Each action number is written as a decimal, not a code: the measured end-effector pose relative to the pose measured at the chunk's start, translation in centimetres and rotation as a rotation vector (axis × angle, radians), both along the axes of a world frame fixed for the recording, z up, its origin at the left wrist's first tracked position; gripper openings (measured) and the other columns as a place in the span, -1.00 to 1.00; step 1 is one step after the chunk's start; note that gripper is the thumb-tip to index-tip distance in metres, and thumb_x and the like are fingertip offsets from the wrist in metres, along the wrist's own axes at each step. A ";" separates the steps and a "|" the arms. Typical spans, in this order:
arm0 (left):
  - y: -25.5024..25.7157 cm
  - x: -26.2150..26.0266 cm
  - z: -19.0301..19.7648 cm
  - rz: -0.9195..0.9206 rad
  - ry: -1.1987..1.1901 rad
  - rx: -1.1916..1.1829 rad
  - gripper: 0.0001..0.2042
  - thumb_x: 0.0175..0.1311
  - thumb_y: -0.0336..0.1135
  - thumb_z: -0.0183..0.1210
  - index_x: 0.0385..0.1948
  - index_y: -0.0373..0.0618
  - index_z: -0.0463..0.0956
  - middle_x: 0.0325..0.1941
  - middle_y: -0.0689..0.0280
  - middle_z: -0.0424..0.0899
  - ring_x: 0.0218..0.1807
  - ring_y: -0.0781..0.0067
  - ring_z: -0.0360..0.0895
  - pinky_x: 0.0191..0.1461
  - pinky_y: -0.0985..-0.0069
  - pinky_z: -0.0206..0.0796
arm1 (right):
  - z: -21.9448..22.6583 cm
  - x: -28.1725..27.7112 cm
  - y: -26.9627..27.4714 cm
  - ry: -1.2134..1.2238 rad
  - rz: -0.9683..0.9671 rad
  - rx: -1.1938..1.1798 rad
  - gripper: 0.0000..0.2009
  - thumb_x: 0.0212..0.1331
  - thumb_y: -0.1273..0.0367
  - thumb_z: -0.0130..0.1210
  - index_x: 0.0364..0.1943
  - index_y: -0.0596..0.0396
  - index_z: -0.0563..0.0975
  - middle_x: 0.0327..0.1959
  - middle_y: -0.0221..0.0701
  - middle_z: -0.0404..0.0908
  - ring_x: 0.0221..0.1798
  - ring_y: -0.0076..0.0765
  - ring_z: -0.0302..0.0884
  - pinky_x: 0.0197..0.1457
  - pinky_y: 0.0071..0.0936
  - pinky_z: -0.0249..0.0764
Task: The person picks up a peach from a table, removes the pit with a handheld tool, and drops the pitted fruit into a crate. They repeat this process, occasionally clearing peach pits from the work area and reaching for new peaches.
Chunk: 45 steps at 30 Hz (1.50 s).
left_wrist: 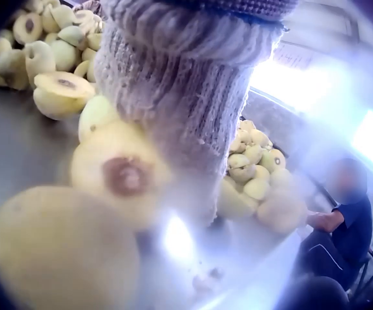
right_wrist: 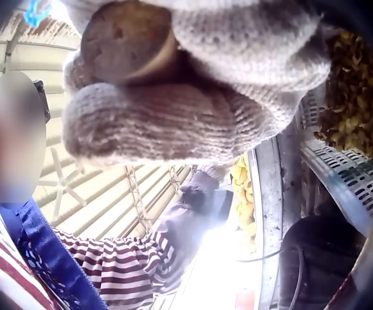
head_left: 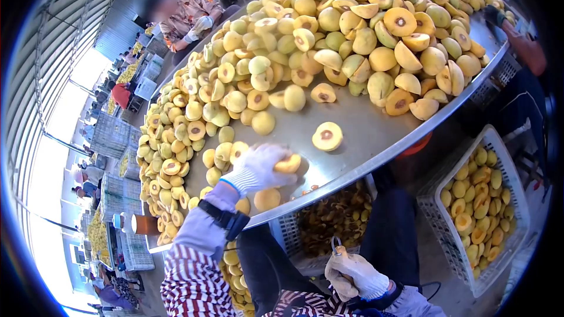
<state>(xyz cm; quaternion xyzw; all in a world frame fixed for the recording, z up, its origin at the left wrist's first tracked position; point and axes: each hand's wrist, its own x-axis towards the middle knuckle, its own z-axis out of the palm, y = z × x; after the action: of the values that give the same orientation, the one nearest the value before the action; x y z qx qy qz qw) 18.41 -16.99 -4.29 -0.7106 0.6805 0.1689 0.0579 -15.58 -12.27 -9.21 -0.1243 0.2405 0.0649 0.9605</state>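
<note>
Fruit half [head_left: 288,164] is held in left hand [head_left: 258,168], looped tool [head_left: 340,250] in right hand [head_left: 356,275]

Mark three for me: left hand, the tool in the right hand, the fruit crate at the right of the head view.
Left hand [head_left: 258,168]: head view, back of the hand.
Tool [right_wrist: 125,42]: right wrist view, end of its handle.
Crate [head_left: 438,223]: head view, perforated side wall.

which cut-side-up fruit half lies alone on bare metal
The half just right of the left hand in the head view; bare metal surrounds it, unlike the heaped halves.
</note>
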 end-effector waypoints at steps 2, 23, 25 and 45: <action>1.0 -0.3 1.7 0.065 0.055 0.174 -0.39 0.14 0.18 0.26 0.11 -0.07 0.52 0.15 0.13 0.59 0.21 0.08 0.48 0.30 0.27 0.28 | 0.4 0.0 0.2 0.027 0.022 -0.044 -0.65 0.47 0.16 -0.12 -0.36 0.10 0.52 -0.83 -0.50 0.33 -0.86 -0.56 0.18 -0.73 -0.54 0.23; -6.8 -8.2 3.0 0.133 0.336 0.100 -0.34 0.03 0.01 0.38 0.17 -0.03 0.38 0.18 0.11 0.54 0.21 0.09 0.51 0.26 0.32 0.32 | 1.2 0.3 0.9 0.125 -0.048 -0.279 -0.59 0.46 0.05 -0.11 -0.46 0.04 0.43 -0.81 -0.51 0.25 -0.86 -0.53 0.16 -0.78 -0.55 0.12; -5.0 -6.8 1.6 0.239 0.318 0.032 -0.35 0.04 0.01 0.39 0.16 -0.03 0.39 0.18 0.12 0.55 0.20 0.08 0.51 0.25 0.32 0.33 | 1.0 0.4 1.3 0.130 -0.052 -0.240 -0.60 0.46 0.05 -0.12 -0.44 0.04 0.42 -0.81 -0.52 0.22 -0.86 -0.51 0.15 -0.79 -0.55 0.12; 18.3 -5.4 12.5 0.615 0.558 -0.010 -0.44 0.27 0.09 0.22 0.17 -0.08 0.38 0.03 0.14 0.61 0.10 0.36 0.57 0.14 0.44 0.39 | 1.9 2.2 5.4 0.066 -0.054 -0.678 -0.66 0.44 0.15 -0.07 -0.28 0.15 0.51 -0.77 -0.43 0.37 -0.84 -0.50 0.22 -0.72 -0.59 0.23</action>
<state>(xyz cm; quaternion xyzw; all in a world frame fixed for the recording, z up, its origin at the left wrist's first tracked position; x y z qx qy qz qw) 12.99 1.34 8.17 -0.8081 0.4269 0.3611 -0.1853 -13.43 -6.84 -7.26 -0.4280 0.2825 -0.0405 0.8576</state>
